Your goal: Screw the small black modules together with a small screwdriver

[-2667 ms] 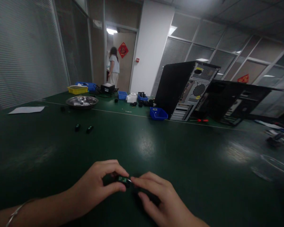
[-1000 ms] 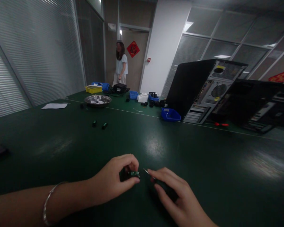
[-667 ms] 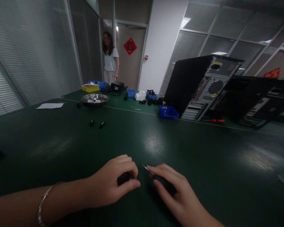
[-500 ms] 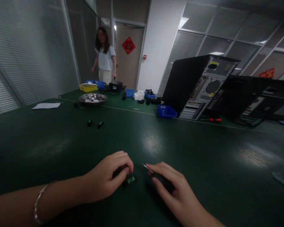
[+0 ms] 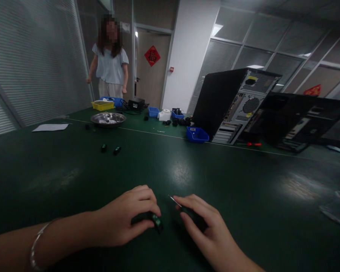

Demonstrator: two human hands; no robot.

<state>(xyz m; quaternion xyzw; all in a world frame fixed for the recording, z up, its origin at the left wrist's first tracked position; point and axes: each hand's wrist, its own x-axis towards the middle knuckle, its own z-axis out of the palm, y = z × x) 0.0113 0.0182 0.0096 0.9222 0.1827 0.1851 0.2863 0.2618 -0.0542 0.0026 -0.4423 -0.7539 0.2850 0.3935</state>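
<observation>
Low over the green table point(image 5: 147, 162), my left hand point(image 5: 133, 215) is closed with thumb and fingers on a small black part with a green face point(image 5: 157, 223), perhaps a circuit board. To its right, my right hand point(image 5: 206, 226) grips a screwdriver point(image 5: 174, 200). Its thin metal shaft points up and left, and its dark handle is mostly hidden in the palm. A gap separates the screwdriver tip from the black part. Farther off, two similar small parts, one on the left point(image 5: 103, 147) and one on the right point(image 5: 117, 150), lie on the table.
A steel bowl point(image 5: 108, 119), a sheet of paper point(image 5: 50, 127) and a yellow tray point(image 5: 102, 105) are at far left. Blue bin point(image 5: 197, 135), computer tower point(image 5: 229, 105) and red-handled tool point(image 5: 254, 144) stand or lie to the right. A person point(image 5: 110, 64) stands behind the table.
My left fingers have closed around the small black part, which has turned to a steeper angle. My right hand and screwdriver barely moved. The person at the back has come closer.
</observation>
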